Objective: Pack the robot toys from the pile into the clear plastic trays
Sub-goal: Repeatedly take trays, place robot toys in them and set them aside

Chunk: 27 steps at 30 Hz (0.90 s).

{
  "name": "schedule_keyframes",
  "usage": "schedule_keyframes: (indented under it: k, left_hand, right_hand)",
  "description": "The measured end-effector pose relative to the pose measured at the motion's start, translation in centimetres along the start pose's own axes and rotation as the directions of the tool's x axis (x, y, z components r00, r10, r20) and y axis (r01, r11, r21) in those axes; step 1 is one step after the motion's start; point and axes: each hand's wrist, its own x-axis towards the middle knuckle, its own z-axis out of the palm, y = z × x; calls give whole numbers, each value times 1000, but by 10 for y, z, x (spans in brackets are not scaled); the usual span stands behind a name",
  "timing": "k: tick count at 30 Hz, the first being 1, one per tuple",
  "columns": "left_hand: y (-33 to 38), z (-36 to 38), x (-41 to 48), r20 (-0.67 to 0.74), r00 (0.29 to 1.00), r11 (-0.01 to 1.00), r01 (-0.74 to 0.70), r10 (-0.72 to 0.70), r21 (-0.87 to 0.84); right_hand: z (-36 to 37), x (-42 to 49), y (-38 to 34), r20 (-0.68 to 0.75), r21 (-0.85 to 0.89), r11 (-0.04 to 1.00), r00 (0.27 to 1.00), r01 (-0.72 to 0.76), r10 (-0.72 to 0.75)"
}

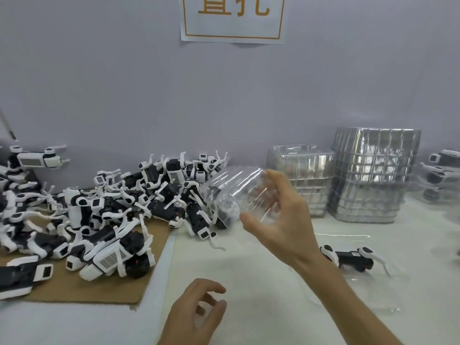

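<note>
We judge packing far from done: right hand (281, 220) grips a clear tray (234, 192) mid-frame, left hand (196, 312) hangs loosely curled, empty, at bottom centre, 1 robot toy (348, 257) lies on clear plastic (368, 292) lower right, big pile (112, 207) waits at left.

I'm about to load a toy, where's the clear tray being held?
Head view, centre: the clear tray is held up in the right hand, between the toy pile on its left and the tray stacks on its right.
</note>
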Motion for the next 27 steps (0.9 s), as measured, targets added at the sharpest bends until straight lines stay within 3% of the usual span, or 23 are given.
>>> schedule_keyframes:
  k: [4, 11, 18, 27]
  left_hand:
    - [10, -13, -4, 151, 988, 983, 50, -23, -174]
    - [19, -15, -11, 203, 978, 924, 43, 37, -379]
    - [20, -16, -11, 15, 999, 887, -35, 48, -461]
    - [8, -28, 1, -212, 969, 759, -42, -128, -650]
  right_hand:
    - [14, -28, 3, -21, -43, 997, 997, -70, 69]
    - [43, -67, -14, 2, 10, 998, 998, -62, 62]
    - [66, -92, -27, 8, 171, 985, 999, 31, -33]
    - [70, -103, -16, 200, 267, 931, 959, -250, 201]
